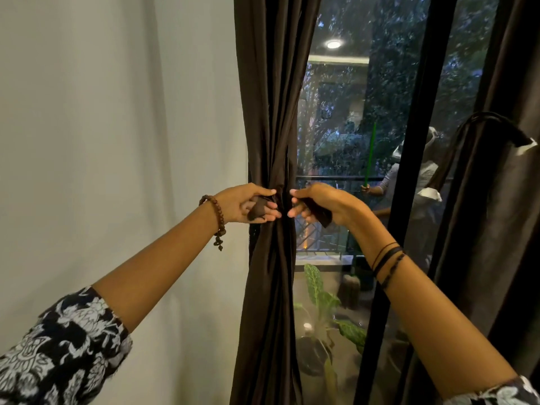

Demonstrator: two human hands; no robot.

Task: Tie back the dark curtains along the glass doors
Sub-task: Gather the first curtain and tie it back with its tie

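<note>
A dark brown curtain [270, 97] hangs beside the white wall, gathered into a narrow waist at hand height. A matching dark tie-back strap [320, 213] wraps around that waist. My left hand [248, 204] pinches one end of the strap on the curtain's left side. My right hand [318, 201] grips the other end on the right side, its loose tail hanging below my palm. Both ends meet in front of the gathered folds. A second dark curtain [496, 229] at the far right is bunched with its own strap [493, 127] looped around it.
A plain white wall [117, 141] fills the left. The glass door [350, 127] and its black frame [409, 171] stand between the curtains. Outside are a balcony railing, potted leafy plants [321, 302] and a person holding a green stick [370, 153].
</note>
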